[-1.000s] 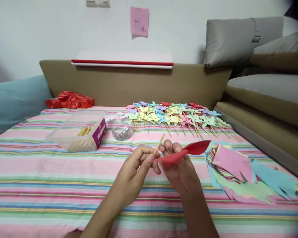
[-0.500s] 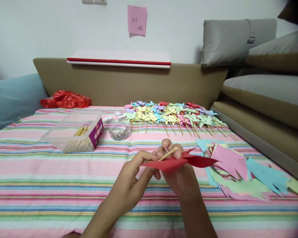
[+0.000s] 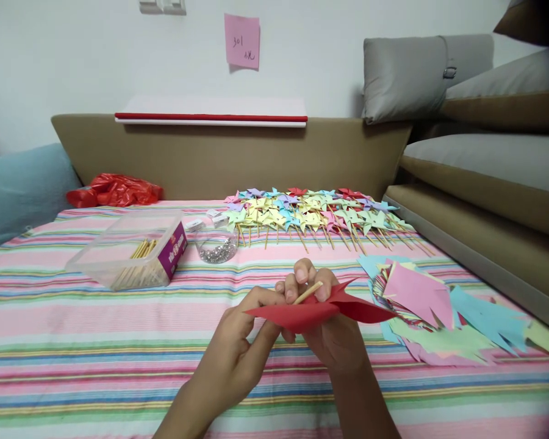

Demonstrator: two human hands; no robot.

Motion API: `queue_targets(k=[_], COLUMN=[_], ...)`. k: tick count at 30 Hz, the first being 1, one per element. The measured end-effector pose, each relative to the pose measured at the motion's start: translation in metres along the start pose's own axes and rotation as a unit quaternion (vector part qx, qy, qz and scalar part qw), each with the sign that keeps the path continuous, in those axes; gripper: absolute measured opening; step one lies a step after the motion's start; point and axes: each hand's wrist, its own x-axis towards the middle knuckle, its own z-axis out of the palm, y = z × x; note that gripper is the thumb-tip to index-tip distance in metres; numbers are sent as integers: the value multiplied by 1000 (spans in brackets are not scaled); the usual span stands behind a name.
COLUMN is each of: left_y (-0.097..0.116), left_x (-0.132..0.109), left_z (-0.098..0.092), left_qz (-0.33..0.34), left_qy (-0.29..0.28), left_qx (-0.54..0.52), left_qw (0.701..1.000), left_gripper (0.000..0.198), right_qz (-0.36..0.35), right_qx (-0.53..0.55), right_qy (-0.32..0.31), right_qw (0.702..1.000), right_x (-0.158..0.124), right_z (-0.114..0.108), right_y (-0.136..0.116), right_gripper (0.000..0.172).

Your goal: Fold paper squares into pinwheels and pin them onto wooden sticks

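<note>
A red paper pinwheel (image 3: 302, 315) with folded blades is held up between my hands, over the front middle of the striped cloth. A short wooden stick (image 3: 308, 292) shows above its near blade, tilted up to the right. My left hand (image 3: 247, 341) pinches the pinwheel and the stick's lower end from the left. From behind and below, my right hand (image 3: 333, 335) is closed round the red paper, its thumb and fingers at the stick's upper part. The blades hide part of both palms and where the stick meets the paper.
A clear box of wooden sticks (image 3: 165, 268) and a round tub of metal pins (image 3: 216, 249) stand left. Finished pinwheels (image 3: 297, 216) lie in rows at the back. Cut paper sheets (image 3: 418, 292) are piled right, beside stacked cushions (image 3: 489, 177). A red plastic bag (image 3: 116, 190) lies far left.
The view has shifted slightly, so the background sits a little further left. Both hands keep their grip on the red pinwheel and stick, with hardly any change of pose.
</note>
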Motion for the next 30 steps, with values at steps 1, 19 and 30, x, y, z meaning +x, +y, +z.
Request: queue_targets(k=[1, 19, 30], left_y=[1, 3, 3], left_x=[0, -6, -8], left_z=[0, -3, -6], left_qz=[2, 52, 61], left_qy=[1, 9, 5], left_qx=[6, 108, 143], left_qw=[1000, 993, 988], left_gripper=[18, 25, 35], right_qz=[-3, 6, 10], right_qx=[-4, 19, 35], right_qy=[5, 18, 6], right_qw=[1000, 1000, 999], right_x=[0, -1, 0], right_z=[0, 0, 2], right_y=[0, -1, -3], right_gripper=[10, 16, 18])
